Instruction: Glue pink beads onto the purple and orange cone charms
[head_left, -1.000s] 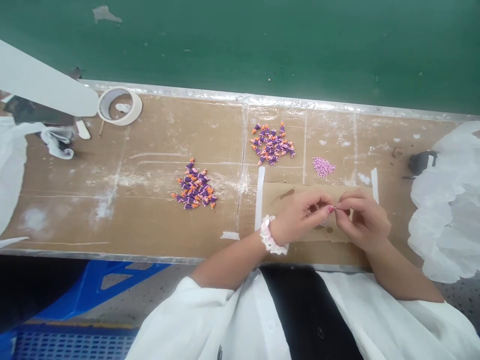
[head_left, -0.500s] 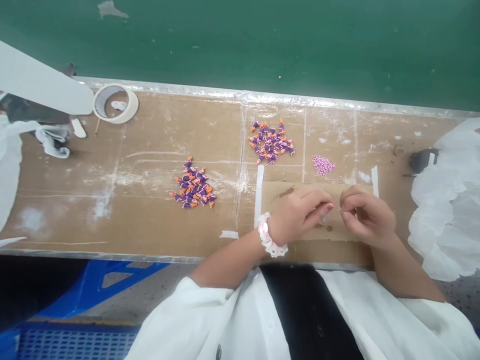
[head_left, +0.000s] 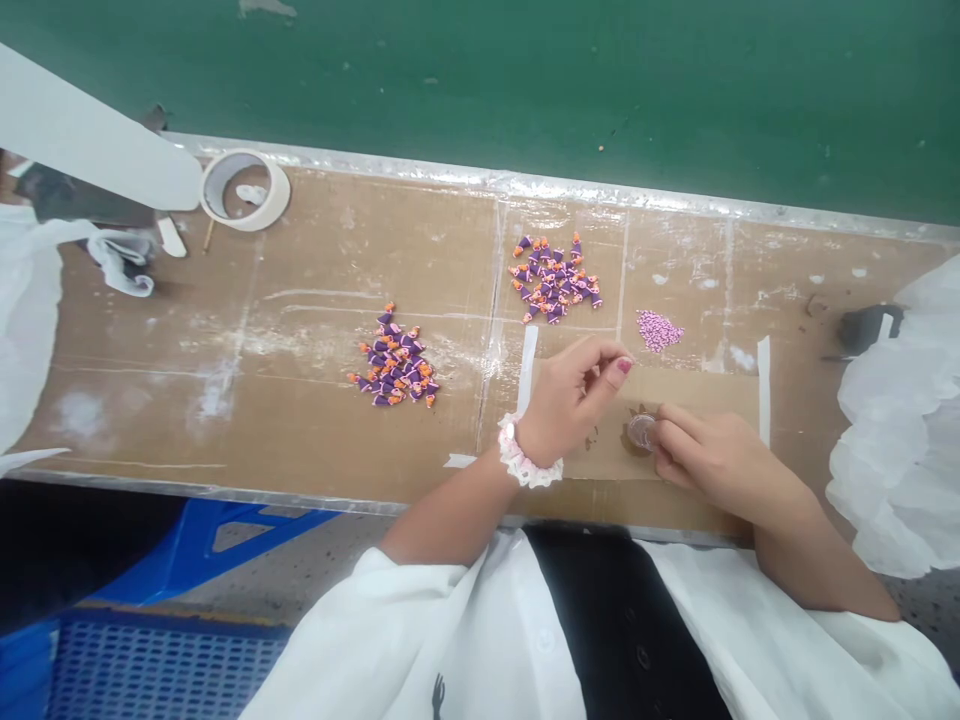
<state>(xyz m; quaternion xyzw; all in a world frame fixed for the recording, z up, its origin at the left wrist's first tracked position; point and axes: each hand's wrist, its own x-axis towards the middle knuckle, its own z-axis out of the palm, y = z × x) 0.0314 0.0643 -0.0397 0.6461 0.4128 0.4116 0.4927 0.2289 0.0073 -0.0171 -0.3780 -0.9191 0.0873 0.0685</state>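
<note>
Far to the left of both hands, a thin white sheet point(head_left: 26, 340) is hanging over the table's end, below a long white round-ended panel point(head_left: 105, 140). Next, a short white flat piece point(head_left: 172, 238), a thin wooden stick point(head_left: 208, 236) and a cream ring-shaped tape roll point(head_left: 276, 200) are lying together. Below the table edge, blue perforated plastic point(head_left: 172, 660) is showing above a speckled floor point(head_left: 277, 560). Nearer, left of the left hand, one heap of small purple cone-shaped figures with orange tops point(head_left: 397, 365) is resting on a tabletop of scuffed brown cardboard point(head_left: 315, 430). On the white garment point(head_left: 360, 640), a small dark mark is showing, too unclear to read. A second heap of such figures point(head_left: 555, 280) is lying just beyond the left hand point(head_left: 562, 395), whose thumb and forefinger are staying close together; I cannot tell whether they are holding anything. Beyond the two hands, tiny pink pieces point(head_left: 660, 331) are forming a pile, and a green surface point(head_left: 480, 90) is spreading behind. Between the hands, a small clear round dish point(head_left: 641, 432) is sitting on taped brown paper point(head_left: 697, 388). The right hand point(head_left: 720, 460) is bunching its fingers narrowly at the dish's right edge; its grip I cannot tell. Right of it, frilly translucent white material point(head_left: 900, 440) is lying near a black object point(head_left: 862, 328).
</note>
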